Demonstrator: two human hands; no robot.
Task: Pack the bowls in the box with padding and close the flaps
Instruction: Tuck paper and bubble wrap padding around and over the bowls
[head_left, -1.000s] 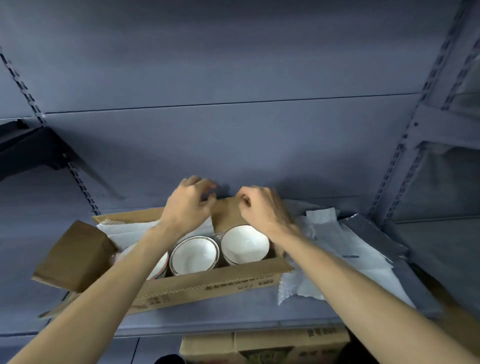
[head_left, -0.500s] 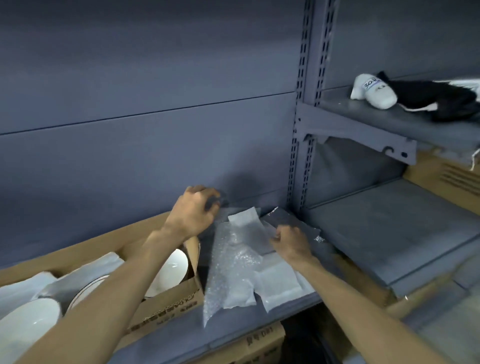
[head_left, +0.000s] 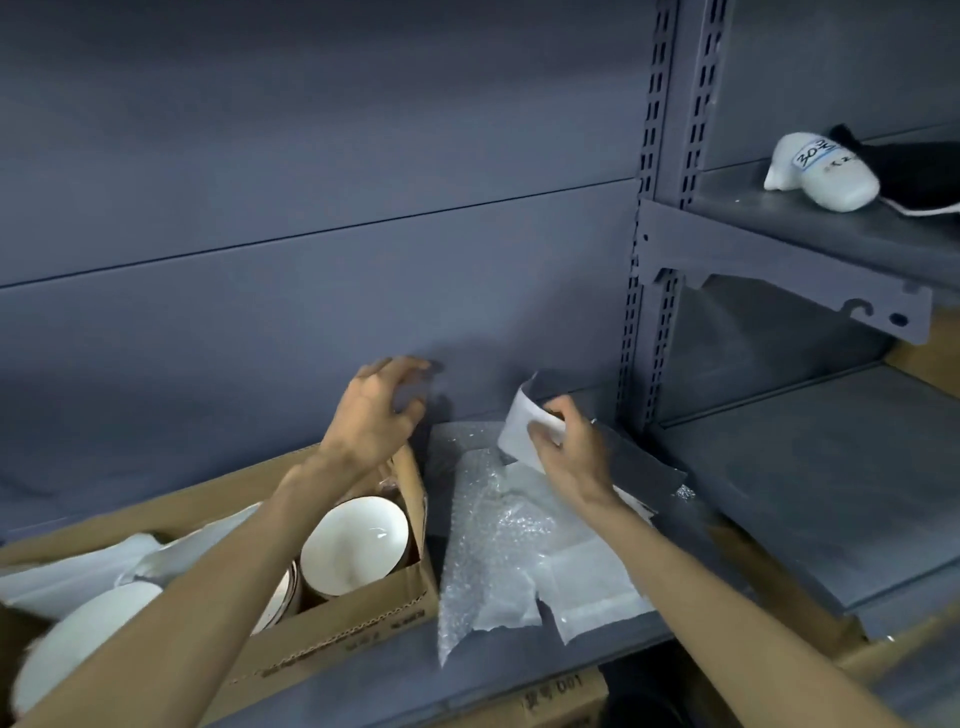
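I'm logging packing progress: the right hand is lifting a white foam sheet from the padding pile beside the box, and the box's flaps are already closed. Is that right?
Not quite. The head view shows the box open, with a white bowl visible inside and the left hand above its far end. The rest holds: the right hand grips a white foam sheet from the padding pile beside the box.

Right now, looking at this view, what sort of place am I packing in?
Probably a stockroom or warehouse. Grey metal shelving on slotted uprights fills the view, a cardboard box of bowls sits on it, and bubble wrap lies beside the box.
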